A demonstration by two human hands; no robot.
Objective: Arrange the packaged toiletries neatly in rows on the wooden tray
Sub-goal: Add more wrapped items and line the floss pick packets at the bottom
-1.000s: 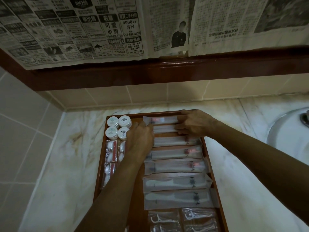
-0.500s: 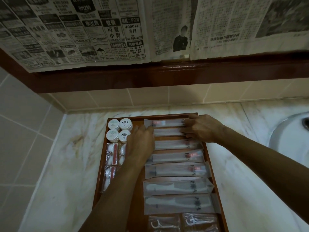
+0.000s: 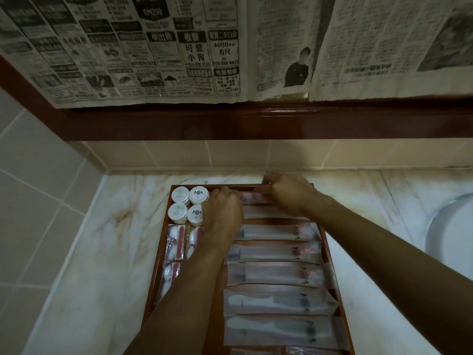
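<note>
Left hand (image 3: 222, 216) flat on, right hand (image 3: 286, 193) pinching the topmost sachet (image 3: 252, 198): best nudged square to the wooden tray (image 3: 330, 242) rim, parallel with neighbours.

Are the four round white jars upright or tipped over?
Upright: all four round white jars show their flat lids to the camera in the tray's far-left corner.

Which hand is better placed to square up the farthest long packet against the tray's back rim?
Probably the right hand: its curled fingers already sit on the farthest packet by the tray rim. The left hand only reaches that packet's left end.
</note>
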